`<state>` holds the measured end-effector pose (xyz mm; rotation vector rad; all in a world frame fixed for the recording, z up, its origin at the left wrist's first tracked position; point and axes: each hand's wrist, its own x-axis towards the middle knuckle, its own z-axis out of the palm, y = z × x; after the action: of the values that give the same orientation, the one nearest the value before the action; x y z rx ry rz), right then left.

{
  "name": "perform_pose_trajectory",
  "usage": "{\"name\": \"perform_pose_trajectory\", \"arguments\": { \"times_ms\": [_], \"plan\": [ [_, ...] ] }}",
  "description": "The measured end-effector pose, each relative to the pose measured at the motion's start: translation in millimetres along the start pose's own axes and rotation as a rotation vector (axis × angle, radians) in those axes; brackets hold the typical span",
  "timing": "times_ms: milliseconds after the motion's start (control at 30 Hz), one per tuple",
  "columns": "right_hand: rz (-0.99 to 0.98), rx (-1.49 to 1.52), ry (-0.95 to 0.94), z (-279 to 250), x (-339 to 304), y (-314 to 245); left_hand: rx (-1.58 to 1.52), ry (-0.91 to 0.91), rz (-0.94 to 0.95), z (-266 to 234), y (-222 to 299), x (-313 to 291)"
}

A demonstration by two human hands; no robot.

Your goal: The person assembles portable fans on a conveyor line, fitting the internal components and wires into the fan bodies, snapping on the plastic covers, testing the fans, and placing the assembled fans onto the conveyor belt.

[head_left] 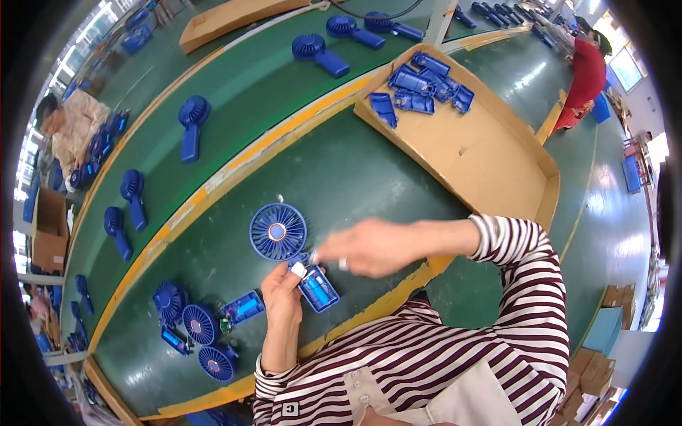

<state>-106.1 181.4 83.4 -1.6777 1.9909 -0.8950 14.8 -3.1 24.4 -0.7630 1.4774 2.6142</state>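
My left hand (282, 290) is closed around the neck of a blue handheld fan (278, 231). Its round grille points up, and the handle below lies open, showing a bright blue battery (317, 286) inside. A small white piece (298, 270) sits by my left fingertips at the top of the handle. Close to the neck, on its right, is my right hand (373, 247), blurred by motion. Its fingers look bunched together; a whitish bit shows at them, and what they hold is too smeared to make out.
Several opened fans (200, 324) lie on the green table to the left. A cardboard tray (469, 153) with blue handle shells (415, 84) stands at the far right. Beyond a yellow-edged rail, a green belt (241, 117) carries more fans. Other people (586, 78) are farther off.
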Motion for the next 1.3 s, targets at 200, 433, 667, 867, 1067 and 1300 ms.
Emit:
{"name": "perform_pose_trajectory", "arguments": {
  "times_ms": [200,433,667,867,1067,1300],
  "plan": [
    [0.803,-0.811,0.432,-122.4,-56.3,122.9,0.001,0.000,-0.010,-6.3,0.2,1.7],
    [0.776,-1.181,0.368,-107.8,-88.6,206.6,-0.024,0.043,-0.045,-10.6,-7.7,-4.8],
    [0.689,-1.443,0.346,-110.3,-91.9,164.1,-0.103,0.064,-0.106,-10.6,-4.6,3.1],
    [0.342,-0.246,0.656,-48.0,-14.6,19.2,-0.091,-0.004,-0.156,-15.8,3.0,2.9],
    [0.488,1.035,0.319,35.2,23.2,-3.5,-0.065,0.019,-0.208,-12.7,-6.0,-1.9],
    [0.348,-0.023,0.398,68.7,27.6,-17.7,-0.106,0.083,-0.178,-10.6,-12.6,-3.8]
  ]
}}
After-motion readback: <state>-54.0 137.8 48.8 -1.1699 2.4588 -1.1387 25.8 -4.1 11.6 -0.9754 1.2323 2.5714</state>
